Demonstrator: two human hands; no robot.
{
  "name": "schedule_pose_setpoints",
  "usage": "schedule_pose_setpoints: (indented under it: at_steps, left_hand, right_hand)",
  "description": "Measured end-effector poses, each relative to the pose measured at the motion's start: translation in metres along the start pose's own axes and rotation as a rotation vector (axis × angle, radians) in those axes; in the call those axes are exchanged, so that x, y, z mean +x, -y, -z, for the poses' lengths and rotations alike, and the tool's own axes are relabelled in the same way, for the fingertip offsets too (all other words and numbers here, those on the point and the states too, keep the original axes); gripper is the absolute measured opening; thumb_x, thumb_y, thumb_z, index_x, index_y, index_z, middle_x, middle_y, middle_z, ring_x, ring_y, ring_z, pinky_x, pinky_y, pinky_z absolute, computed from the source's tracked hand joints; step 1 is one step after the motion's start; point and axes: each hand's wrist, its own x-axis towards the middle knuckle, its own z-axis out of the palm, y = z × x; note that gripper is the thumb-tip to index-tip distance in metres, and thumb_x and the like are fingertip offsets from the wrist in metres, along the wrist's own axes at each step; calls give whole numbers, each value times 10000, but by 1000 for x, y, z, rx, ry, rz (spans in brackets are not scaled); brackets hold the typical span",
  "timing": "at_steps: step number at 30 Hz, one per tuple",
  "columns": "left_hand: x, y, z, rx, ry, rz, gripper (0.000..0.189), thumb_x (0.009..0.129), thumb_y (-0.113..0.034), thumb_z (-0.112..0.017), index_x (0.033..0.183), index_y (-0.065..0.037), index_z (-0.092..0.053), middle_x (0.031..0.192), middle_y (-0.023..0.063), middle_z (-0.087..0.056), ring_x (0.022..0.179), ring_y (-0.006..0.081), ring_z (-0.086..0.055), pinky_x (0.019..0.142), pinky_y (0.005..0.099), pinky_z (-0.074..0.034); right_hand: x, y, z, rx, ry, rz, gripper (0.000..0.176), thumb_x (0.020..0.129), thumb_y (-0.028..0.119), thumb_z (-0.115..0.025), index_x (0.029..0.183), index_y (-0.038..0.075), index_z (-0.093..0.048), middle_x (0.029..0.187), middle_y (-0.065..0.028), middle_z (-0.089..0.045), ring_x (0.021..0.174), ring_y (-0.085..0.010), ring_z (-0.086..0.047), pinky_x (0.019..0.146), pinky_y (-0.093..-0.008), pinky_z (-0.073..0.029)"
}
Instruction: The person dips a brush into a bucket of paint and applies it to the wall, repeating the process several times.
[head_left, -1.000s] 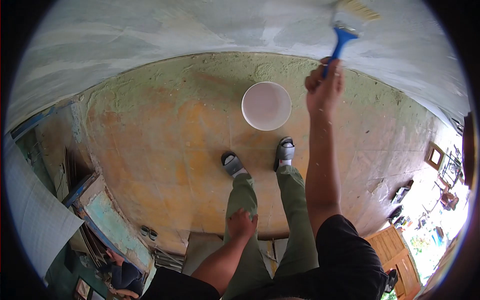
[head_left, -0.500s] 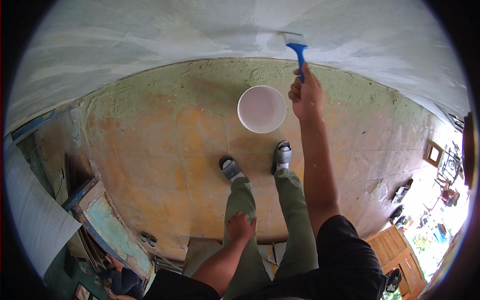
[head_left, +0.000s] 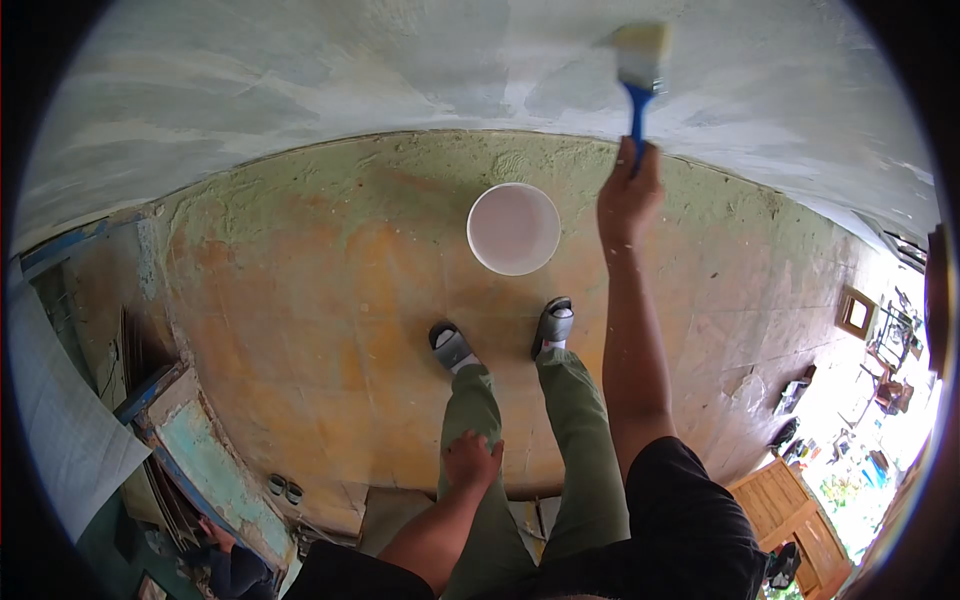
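My right hand (head_left: pixel 630 200) is closed around the blue handle of a flat paintbrush (head_left: pixel 640 95), its arm stretched forward. The brush's pale bristles point up at the whitish-grey wall (head_left: pixel 400 70), which carries streaky strokes; brush and fingers are a little blurred. My left hand (head_left: pixel 472 460) lies on the green trouser leg (head_left: pixel 470 405) near the knee, fingers spread over the cloth and holding nothing. On the floor between my feet and the wall stands a round white bucket (head_left: pixel 513 228) with pale contents, left of my right forearm.
Grey slippers (head_left: pixel 452 343) are on my feet on the stained tiled floor (head_left: pixel 310 340). At lower left, a person's dark sleeve (head_left: pixel 238 572) shows beside a peeling turquoise panel (head_left: pixel 215 440). A wooden door (head_left: pixel 790 515) and bright clutter lie at right.
My right hand has moved up and to the right with the paintbrush, whose bristles now show at fuller length. My left hand stays on the leg. The whole view has shifted slightly.
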Motion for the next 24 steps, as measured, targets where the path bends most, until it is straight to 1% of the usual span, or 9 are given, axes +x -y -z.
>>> schedule_pose_setpoints:
  at_steps: [3,6,9,14,16,17,20,22,24]
  left_hand:
    - [-1,-2,7,-9,46,31,469,868,-519,-567,1079,-124,-705,1282,102,-587,1184,273,-556,984,467,-403]
    - [-5,4,-9,-3,-11,12,475,866,-521,-569,1074,-117,-707,1282,105,-588,1178,278,-560,977,469,-406]
    - [-5,7,-13,-9,-44,10,479,861,-525,-573,1055,-110,-712,1262,104,-601,1148,279,-578,953,472,-419]
    - [-11,3,-13,11,-75,3,512,851,-560,-580,1030,-100,-716,1205,100,-629,1092,265,-605,908,474,-439]
    - [-13,2,-6,26,-47,-6,540,857,-586,-554,1014,-92,-704,1142,97,-618,1066,274,-596,890,478,-434]
    - [-14,2,-4,35,-33,-10,555,859,-598,-540,1007,-88,-699,1111,95,-613,1054,278,-592,882,480,-432]
    - [-15,3,-6,11,-33,-4,604,847,-645,-534,990,-82,-701,1061,97,-615,1038,278,-596,872,464,-435]
    - [-17,-1,5,0,14,27,629,834,-667,-548,1039,-93,-703,1133,89,-623,1076,276,-599,913,464,-427]
    - [-19,-2,6,-4,46,50,658,825,-690,-547,1068,-97,-701,1161,83,-627,1093,275,-601,936,463,-423]
  right_hand:
    - [-16,-40,-24,-168,201,-70,321,992,344,-507,872,47,-528,695,-214,-602,661,-453,-585,557,-483,-426]
    - [-24,-73,-33,-234,302,-114,368,987,362,-503,856,22,-550,709,-241,-587,676,-451,-570,605,-487,-425]
    - [-7,-50,-8,-93,320,-187,389,980,353,-510,838,-2,-581,719,-243,-589,655,-442,-513,643,-473,-430]
    - [14,34,65,230,165,-247,327,989,297,-538,866,12,-642,587,1,-463,559,-72,-407,524,-276,-351]
    - [13,50,80,308,27,-37,290,1003,260,-516,872,31,-636,576,51,-412,517,-37,-360,479,-227,-298]
    - [11,71,90,503,26,-109,280,1019,237,-476,893,30,-616,566,56,-397,489,-26,-359,444,-212,-272]
    - [19,78,90,856,24,-38,287,1036,291,-459,947,34,-550,540,56,-345,457,-27,-297,418,-225,-218]
    - [28,61,74,1252,297,-142,319,1029,347,-476,969,39,-531,537,53,-301,446,-48,-259,419,-243,-198]
    - [28,39,42,1269,318,-357,325,1024,369,-484,970,52,-533,547,51,-297,439,-61,-255,418,-251,-193]
